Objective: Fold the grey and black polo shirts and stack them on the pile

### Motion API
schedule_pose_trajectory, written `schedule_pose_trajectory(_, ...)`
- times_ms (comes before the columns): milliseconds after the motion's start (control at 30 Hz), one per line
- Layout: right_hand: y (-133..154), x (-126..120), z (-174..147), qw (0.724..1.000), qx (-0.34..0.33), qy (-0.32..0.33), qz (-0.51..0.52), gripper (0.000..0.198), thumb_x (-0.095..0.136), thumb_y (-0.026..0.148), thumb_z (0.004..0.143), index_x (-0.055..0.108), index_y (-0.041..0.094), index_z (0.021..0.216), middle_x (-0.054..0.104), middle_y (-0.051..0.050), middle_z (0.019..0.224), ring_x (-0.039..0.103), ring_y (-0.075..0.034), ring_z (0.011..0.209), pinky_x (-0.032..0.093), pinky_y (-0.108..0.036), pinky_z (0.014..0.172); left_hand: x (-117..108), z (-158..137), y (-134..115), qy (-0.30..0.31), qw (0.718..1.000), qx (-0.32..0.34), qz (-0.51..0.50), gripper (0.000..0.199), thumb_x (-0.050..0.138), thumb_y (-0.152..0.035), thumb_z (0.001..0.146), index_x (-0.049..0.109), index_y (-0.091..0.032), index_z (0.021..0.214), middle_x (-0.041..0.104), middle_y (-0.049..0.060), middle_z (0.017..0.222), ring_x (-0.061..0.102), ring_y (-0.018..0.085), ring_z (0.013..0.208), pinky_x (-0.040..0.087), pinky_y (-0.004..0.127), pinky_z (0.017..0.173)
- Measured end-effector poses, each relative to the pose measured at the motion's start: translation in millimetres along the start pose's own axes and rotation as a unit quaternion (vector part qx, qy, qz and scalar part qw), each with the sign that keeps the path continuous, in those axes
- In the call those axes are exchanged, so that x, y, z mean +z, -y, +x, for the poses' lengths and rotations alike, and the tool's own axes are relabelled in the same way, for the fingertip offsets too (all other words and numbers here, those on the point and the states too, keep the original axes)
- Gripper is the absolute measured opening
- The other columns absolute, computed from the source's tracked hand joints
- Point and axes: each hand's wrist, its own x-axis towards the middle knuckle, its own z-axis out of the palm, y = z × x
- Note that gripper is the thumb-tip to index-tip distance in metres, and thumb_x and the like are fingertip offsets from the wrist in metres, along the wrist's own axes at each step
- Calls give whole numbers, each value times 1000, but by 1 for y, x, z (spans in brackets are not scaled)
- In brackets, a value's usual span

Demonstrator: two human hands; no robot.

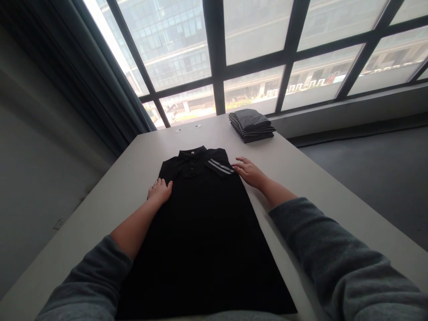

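A black polo shirt (pixel 207 232) lies flat on the white table, its collar at the far end and its hem towards me. The sleeve on the right, with two light stripes, is folded in across the chest. My left hand (pixel 160 191) rests on the shirt's left edge below the shoulder, fingers stretched out. At the right edge, my right hand (pixel 249 171) has its fingers spread, and the fingertips touch the shirt beside the striped sleeve. The left sleeve is hard to make out against the black cloth.
A stack of folded dark clothes (pixel 252 125), some striped, sits at the far right of the white table (pixel 301 178). Two small round fittings (pixel 198 126) show near the far edge. Beyond are large windows (pixel 254 31) and a dark curtain (pixel 76 53) on the left.
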Motion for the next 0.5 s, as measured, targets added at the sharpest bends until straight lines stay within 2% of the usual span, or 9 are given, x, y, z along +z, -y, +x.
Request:
schedule_pose_trajectory(133,0,3,0,999,4,30,-12,53,37,48,108,72,22,138,54,-10,158,33,-30,158,26,-47,132,6,-23,26,-9,1000,7,2,76,23,-54,107,38,-5,163,33,24,171,33,36,159,33,51,125)
schedule_pose_trajectory(267,5,7,-2,993,-20,103,-51,53,51,47,103,64,25,149,42,-7,168,22,-35,163,23,-55,132,9,-43,43,-11,1000,20,4,74,23,-51,108,33,-6,166,28,21,174,28,36,161,31,51,126)
schedule_pose_trajectory(400,14,9,-4,974,-21,198,-105,64,58,47,100,50,28,160,37,-8,171,23,-38,162,18,-63,131,15,-66,50,0,999,48,4,73,28,-51,108,31,-10,168,23,17,176,23,32,163,27,49,129)
schedule_pose_trajectory(500,18,8,-5,970,-14,213,-118,65,57,47,100,47,29,162,35,-7,172,25,-38,161,18,-63,131,16,-86,55,9,998,67,10,69,28,-47,108,31,-13,168,22,15,176,22,31,163,26,52,129)
